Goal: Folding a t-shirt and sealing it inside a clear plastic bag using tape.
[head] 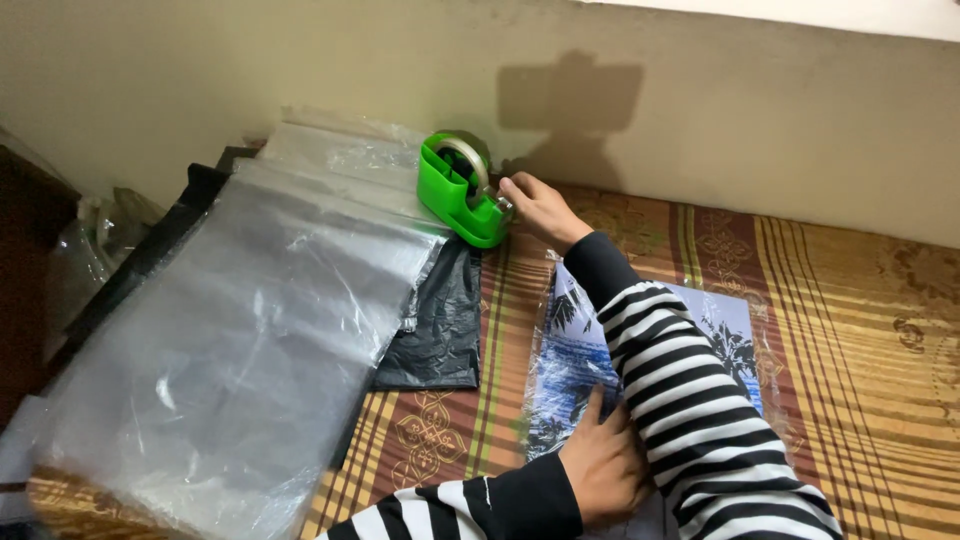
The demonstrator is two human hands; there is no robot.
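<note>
Head view, looking down on a bed or mat covered with a brown striped, patterned cloth [860,330], set against a plain wall.

Right hand [540,207]: extended toward the far edge of the cloth, fingertips pinched at the cutter end of a green tape dispenser [458,190]. Most likely closed on the free end of the clear tape; the tape strip itself too thin and glossy to confirm.

Left hand [600,465]: pressed flat, fingers spread, on the near end of a clear-wrapped printed picture with palm trees and sea [570,350]. Not gripping; holding the item down by palm pressure. Picture located at the near middle of the cloth, just right of the black bag.

Stack of clear plastic bags [230,340]: along the left edge, overlying a black plastic bag [435,320]. Dispenser resting at the far end of that stack, near the wall.

Guidance for the pull, as a judgement: draw tape straight and low, then tear down against the blade; keep the dispenser from sliding, since no hand steadies it. Maintain flat pressure on the wrap so the folded film stays closed.

Limits of view: right forearm in striped sleeve covering the middle of the picture; near edge of the picture and left wrist cut off by the frame; dark items at the far left indistinct.
</note>
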